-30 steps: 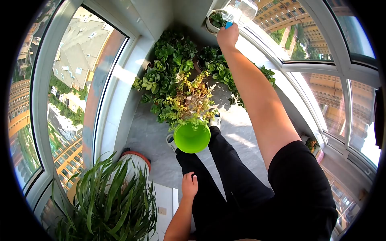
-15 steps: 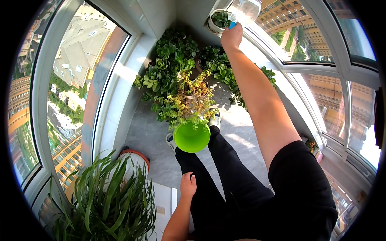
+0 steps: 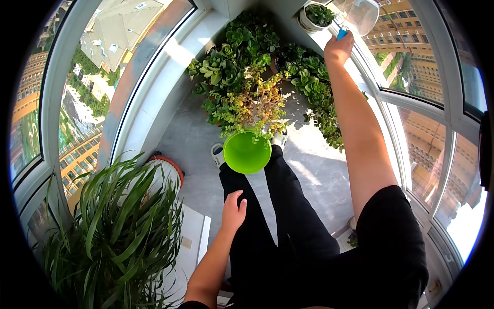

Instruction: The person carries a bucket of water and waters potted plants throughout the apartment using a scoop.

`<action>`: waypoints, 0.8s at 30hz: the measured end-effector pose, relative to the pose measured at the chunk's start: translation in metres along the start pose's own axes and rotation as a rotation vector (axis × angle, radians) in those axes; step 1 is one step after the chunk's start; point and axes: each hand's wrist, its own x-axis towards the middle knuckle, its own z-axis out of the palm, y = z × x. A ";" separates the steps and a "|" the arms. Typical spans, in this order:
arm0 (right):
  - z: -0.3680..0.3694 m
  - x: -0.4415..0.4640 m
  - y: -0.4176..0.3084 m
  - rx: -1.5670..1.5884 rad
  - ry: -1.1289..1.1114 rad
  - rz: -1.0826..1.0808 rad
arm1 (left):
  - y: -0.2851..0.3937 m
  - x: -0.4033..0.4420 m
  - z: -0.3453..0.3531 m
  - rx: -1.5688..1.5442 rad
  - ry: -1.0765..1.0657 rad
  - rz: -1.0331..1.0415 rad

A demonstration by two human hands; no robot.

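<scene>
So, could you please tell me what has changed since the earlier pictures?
The right hand has drawn back and to the right from the white pot, taking the clear jug with it. The left hand, empty, has opened a little. The whole view has shifted too. Nothing was newly grasped or let go; the green bucket and floor plants stayed put.

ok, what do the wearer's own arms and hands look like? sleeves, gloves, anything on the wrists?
Left hand and right hand: no gloves, no watch or bracelet visible. Black short sleeve on the right arm, plain; only the black sleeve edge shows on the left.
</scene>
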 end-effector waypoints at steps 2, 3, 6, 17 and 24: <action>-0.010 -0.013 0.003 0.141 0.049 0.030 | 0.038 0.007 -0.014 -0.312 0.037 -0.049; -0.025 -0.020 -0.003 0.275 0.007 0.141 | 0.061 0.011 -0.025 -0.319 0.045 -0.054; -0.072 -0.056 -0.008 0.912 -0.097 0.554 | 0.144 0.008 -0.085 -0.887 0.013 0.208; -0.293 -0.387 0.073 0.284 -1.035 0.162 | 0.212 -0.069 -0.208 -1.604 -0.301 1.196; -0.220 -0.499 0.111 -0.176 -1.271 -0.293 | 0.171 -0.076 -0.171 -1.472 -0.368 1.056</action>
